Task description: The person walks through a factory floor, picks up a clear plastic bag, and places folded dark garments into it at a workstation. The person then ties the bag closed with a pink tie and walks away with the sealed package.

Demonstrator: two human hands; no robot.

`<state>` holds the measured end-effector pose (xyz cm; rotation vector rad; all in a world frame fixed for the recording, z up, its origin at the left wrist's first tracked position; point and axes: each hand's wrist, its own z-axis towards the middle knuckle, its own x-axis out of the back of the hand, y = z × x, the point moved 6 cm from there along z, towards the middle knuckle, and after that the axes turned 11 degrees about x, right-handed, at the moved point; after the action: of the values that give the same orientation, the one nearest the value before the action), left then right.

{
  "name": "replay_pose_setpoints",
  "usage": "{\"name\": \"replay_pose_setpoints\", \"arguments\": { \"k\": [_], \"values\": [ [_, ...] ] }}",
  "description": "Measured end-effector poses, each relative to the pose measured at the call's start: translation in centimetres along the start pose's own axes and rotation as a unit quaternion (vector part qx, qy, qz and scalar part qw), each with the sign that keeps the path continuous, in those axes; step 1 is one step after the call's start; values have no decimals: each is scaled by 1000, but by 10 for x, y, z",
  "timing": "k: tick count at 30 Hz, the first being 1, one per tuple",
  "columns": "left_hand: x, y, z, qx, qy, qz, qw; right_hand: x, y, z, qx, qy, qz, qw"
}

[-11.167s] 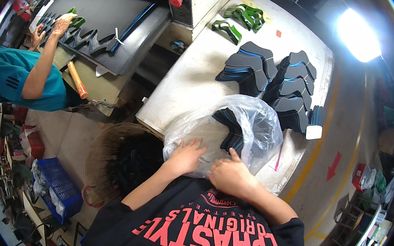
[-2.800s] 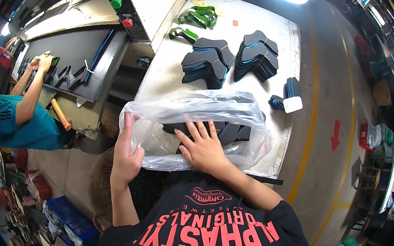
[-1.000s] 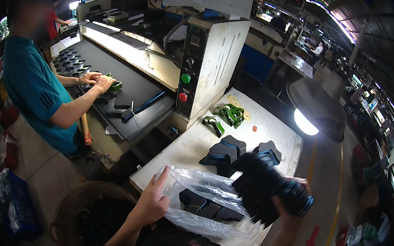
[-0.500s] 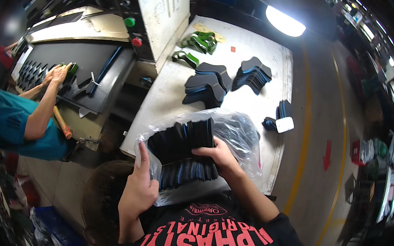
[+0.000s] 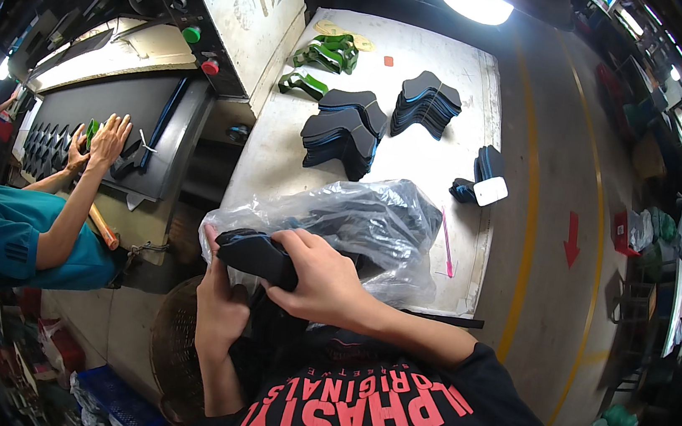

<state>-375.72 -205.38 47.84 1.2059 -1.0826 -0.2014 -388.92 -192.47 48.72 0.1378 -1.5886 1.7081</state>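
Black stack (image 5: 256,258) newly turned, right grip (image 5: 312,281) closed round it, left grip (image 5: 221,305) at bag (image 5: 396,211) edge, hold unclear, tabletop (image 5: 418,161) showing beyond

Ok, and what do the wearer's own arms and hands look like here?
The left hand and right hand are bare, with no gloves showing, and the forearms are uncovered too. Short black sleeves belong to a black T-shirt with coral-red lettering across it.
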Motion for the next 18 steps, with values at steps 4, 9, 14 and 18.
{"name": "replay_pose_setpoints", "arguments": {
  "k": [4,9,14,18],
  "values": [
    [0,-10,3,30,10,-79,996,-6,8,9,-25,-12,-30,999],
    [-2,-8,10,-26,-4,-129,991,-8,68,20,-99,-66,41,992],
    [-3,-12,12,8,0,-128,992,8,83,5,-95,-49,163,981],
    [0,-12,9,48,4,-145,988,27,70,-1,-66,-19,234,970]
  ]
}}
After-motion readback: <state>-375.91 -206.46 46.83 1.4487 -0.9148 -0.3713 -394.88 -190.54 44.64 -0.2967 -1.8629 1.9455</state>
